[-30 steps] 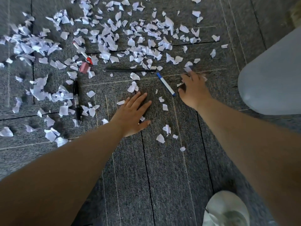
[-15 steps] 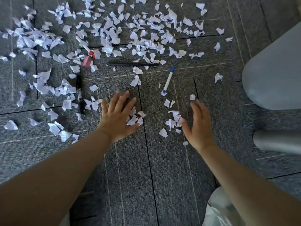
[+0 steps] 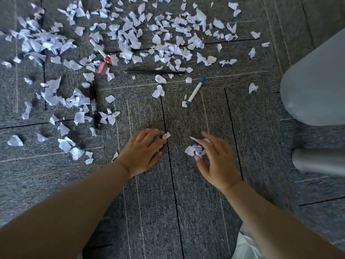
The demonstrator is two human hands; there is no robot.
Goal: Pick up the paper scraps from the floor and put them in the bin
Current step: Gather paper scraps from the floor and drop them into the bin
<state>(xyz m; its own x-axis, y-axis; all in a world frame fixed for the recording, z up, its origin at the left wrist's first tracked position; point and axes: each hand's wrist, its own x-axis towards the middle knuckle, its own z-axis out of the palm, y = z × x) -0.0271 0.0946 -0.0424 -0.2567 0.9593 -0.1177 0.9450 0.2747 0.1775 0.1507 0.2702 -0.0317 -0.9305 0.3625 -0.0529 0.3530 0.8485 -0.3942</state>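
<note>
Several white paper scraps (image 3: 168,43) lie scattered over the grey carpet across the top and left of the view. My left hand (image 3: 142,151) is low on the carpet, fingers curled round a small bunch of scraps (image 3: 165,135) that pokes out past the fingertips. My right hand (image 3: 214,157) is beside it, fingers and thumb pinching another bunch of scraps (image 3: 194,150). Part of a white bin liner (image 3: 246,245) shows at the bottom right, under my right forearm.
A blue-and-white pen (image 3: 195,90), a thin black pen (image 3: 155,72), a thick black pen (image 3: 94,109), a red-capped marker (image 3: 101,53) and a pink eraser (image 3: 102,68) lie among the scraps. A grey chair seat (image 3: 315,86) and its leg (image 3: 319,161) stand at the right.
Both hands swept scraps toward me across the carpet, then went from flat to curled round the gathered bunches. The blue pen was knocked and turned.
</note>
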